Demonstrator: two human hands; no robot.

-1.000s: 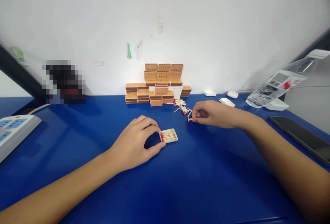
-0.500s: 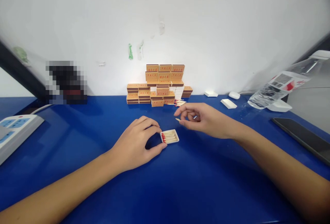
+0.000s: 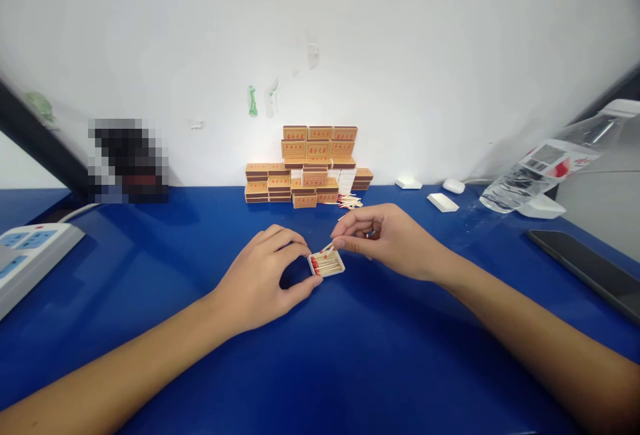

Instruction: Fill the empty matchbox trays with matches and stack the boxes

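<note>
My left hand [image 3: 265,281] rests on the table with its fingertips and thumb closed about the left end of a small white matchbox tray [image 3: 334,275]. Inside the tray lie several matches [image 3: 327,265], their red heads mostly toward the left. Over the tray's far edge, my right hand [image 3: 387,241] pinches a match [image 3: 329,247] between thumb and fingers, tilted down toward the tray. Whether it holds more than one is unclear. Just beyond that hand lies a loose heap of matches [image 3: 351,201], partly in front of the stacked matchboxes [image 3: 319,149].
Against the wall stand several stacked yellow matchboxes. White trays [image 3: 443,202] lie at the back right, near a white case [image 3: 453,185]. A clear bottle [image 3: 545,161] leans there, with a phone [image 3: 590,265] in front. A power strip [image 3: 37,255] is at the left.
My right hand has moved left and slightly toward me, bringing the match over the tray. My left hand has stayed at the tray, which has shifted very slightly.
</note>
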